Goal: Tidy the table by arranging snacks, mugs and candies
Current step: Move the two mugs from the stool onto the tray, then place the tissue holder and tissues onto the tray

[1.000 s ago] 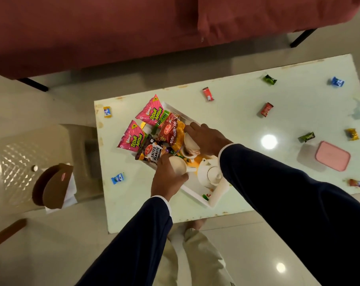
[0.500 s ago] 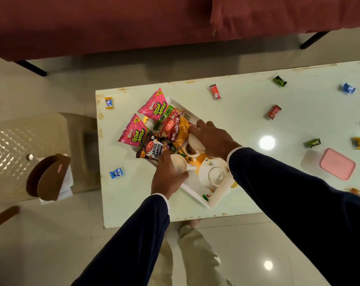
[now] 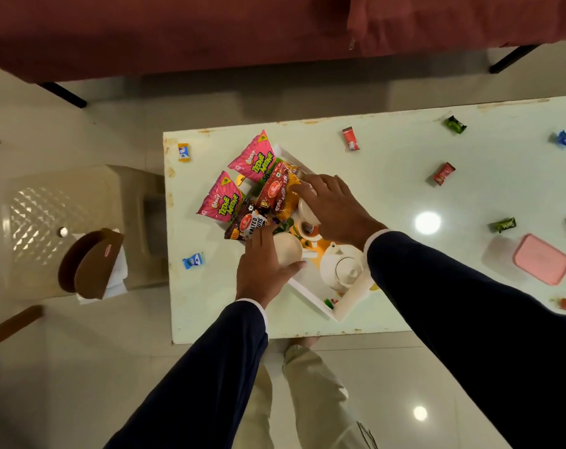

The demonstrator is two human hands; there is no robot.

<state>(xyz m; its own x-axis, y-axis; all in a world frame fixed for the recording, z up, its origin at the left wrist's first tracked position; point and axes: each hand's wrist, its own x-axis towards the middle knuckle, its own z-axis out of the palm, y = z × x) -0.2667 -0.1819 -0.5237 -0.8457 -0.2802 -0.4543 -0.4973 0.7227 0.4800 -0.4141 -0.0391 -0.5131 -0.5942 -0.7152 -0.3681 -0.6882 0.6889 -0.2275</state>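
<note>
My left hand curled round a cream mug in the white tray, my right hand gripping a second mug beside the snack packets, candies scattered over the table

We note dark navy jacket sleeves on both arms, each ending in a narrow white shirt cuff at the wrist. Below, we see light beige trousers. Both hands are bare.

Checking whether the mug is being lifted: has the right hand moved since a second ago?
No. The right hand still grips the mug beside the teapot.
</note>
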